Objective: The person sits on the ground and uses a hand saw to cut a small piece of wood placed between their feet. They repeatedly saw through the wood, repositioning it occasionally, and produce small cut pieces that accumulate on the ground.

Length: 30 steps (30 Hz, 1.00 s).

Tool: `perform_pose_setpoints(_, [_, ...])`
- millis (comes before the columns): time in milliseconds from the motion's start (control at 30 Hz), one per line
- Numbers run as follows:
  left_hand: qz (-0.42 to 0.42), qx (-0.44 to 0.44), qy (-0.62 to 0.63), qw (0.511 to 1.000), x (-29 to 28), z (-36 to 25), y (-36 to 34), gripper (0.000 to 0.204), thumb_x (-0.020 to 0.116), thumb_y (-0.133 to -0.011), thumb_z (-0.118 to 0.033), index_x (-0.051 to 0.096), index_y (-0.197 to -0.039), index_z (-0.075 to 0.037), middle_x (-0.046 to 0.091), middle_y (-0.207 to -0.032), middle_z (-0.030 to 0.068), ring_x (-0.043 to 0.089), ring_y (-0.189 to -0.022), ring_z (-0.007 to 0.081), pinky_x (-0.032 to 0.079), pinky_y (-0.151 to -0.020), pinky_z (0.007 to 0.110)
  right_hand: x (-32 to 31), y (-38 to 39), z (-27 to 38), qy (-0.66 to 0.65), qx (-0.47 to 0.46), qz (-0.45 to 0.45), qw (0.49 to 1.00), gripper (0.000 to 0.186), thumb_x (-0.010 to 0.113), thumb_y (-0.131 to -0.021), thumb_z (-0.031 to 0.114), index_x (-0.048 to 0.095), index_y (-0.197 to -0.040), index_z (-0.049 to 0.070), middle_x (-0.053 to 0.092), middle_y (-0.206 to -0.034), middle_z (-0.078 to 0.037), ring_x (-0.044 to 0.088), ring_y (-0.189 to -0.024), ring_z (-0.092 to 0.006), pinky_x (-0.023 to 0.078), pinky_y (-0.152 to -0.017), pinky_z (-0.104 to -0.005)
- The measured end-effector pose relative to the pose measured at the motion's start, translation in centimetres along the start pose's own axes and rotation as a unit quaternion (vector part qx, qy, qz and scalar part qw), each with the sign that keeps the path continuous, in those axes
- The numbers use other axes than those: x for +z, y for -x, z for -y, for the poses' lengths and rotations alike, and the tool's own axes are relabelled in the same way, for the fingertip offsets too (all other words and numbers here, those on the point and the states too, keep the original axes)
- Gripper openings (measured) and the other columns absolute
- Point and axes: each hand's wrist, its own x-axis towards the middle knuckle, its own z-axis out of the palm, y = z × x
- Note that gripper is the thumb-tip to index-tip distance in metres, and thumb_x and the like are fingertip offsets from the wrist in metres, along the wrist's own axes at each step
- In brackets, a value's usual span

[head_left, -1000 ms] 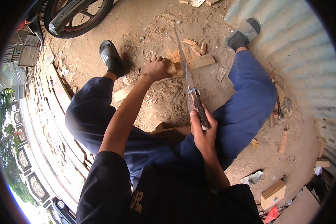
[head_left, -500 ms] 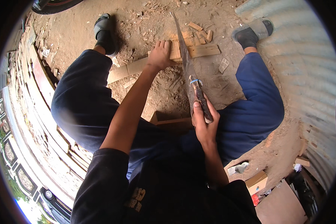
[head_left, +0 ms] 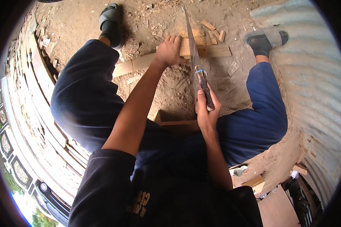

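My right hand (head_left: 207,108) is closed round the dark, worn handle (head_left: 204,90) of a handsaw, which has a blue band near the blade. The saw blade (head_left: 193,45) points away from me and crosses a strip of wood (head_left: 184,47) near its right end. My left hand (head_left: 170,52) grips that wood just left of the blade, fingers bent over its far edge. Beneath it, a longer plank (head_left: 218,51) lies across the ground between my feet. Pale sawdust (head_left: 197,33) is heaped beyond the cut. The blade hides the cut itself.
Several small wood offcuts (head_left: 215,34) lie beyond the plank on the dirt ground. Corrugated metal sheeting (head_left: 303,72) stands along the right. Stacked boards (head_left: 38,75) run down the left. A wooden piece (head_left: 178,123) sits between my thighs, and cardboard (head_left: 278,206) lies at lower right.
My right hand has pushed the saw a little away from me along the cut. My left hand keeps its grip on the wood. The whole view has shifted slightly.
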Motion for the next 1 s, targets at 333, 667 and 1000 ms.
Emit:
perform_pose_setpoints(333, [0.030,0.004,-0.008,1.000,-0.3,0.5,-0.6,0.098,0.085,-0.057,-0.057,0.048,-0.126,0.001,0.056,-0.115,0.0169,0.052,-0.116,0.0346,0.048,-0.098,0.041,1.6,-2.0,0.5,0.024,-0.021,0.002,1.000,0.045,0.060,-0.096,0.019,0.054,-0.133,-0.006,0.071,-0.102,-0.014,0.066,-0.093,-0.0173,0.051,-0.083,-0.0311])
perform_pose_setpoints(667, [0.099,-0.001,-0.120,0.988,-1.0,-0.1,-1.0,0.103,0.074,-0.063,-0.074,0.047,-0.123,0.004,0.054,-0.119,0.0165,0.052,-0.118,0.0300,0.050,-0.099,0.038,1.1,2.9,1.7,0.167,-0.082,0.012,0.982,0.041,0.060,-0.094,0.017,0.056,-0.128,-0.006,0.069,-0.094,-0.025,0.072,-0.081,-0.0311,0.054,-0.069,-0.0375])
perform_pose_setpoints(1000, [0.214,-0.033,-0.068,0.974,-2.3,0.2,-3.1,0.135,0.063,-0.059,-0.088,0.032,-0.140,0.015,0.044,-0.143,0.0269,0.039,-0.137,0.0380,0.032,-0.117,0.036,-4.5,12.3,6.4,0.169,-0.075,0.037,0.982,0.047,0.058,-0.094,0.011,0.048,-0.135,-0.008,0.068,-0.104,-0.027,0.072,-0.092,-0.0312,0.055,-0.076,-0.0337])
